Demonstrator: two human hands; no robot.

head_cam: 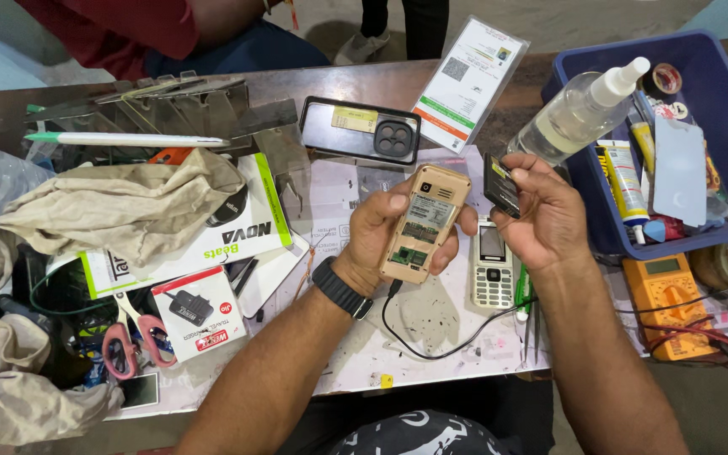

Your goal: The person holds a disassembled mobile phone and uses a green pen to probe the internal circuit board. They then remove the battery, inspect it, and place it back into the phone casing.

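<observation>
1. Left hand (381, 232): fingers wrapped round a gold feature phone (424, 222), held back-up above the worktable (355, 354). Back cover off; battery bay and green circuit board exposed. Thumb lies along the phone's left edge. Black watch (343, 288) on the wrist.
2. Right hand (541, 215): thumb and fingertips pinch a small black battery (500, 184), tilted, just right of the gold phone's top corner, not touching it.
3. Between the two hands, flat on the table: a white keypad phone (492, 265), screen up. A black cable (431, 345) loops below it.
4. Beyond the hands: black phone case (360, 129) and a laminated card (468, 82) propped at an angle.
5. Right side: blue plastic bin (722, 126) holding a clear spray bottle (579, 114), tubes and a tape roll. In front of it an orange multimeter (667, 303) with red leads.
6. Left side: crumpled beige cloth (120, 206), product boxes, pink-handled scissors (132, 337), white pen (120, 139).
7. Another person in a red top (111, 29) sits across the table.
</observation>
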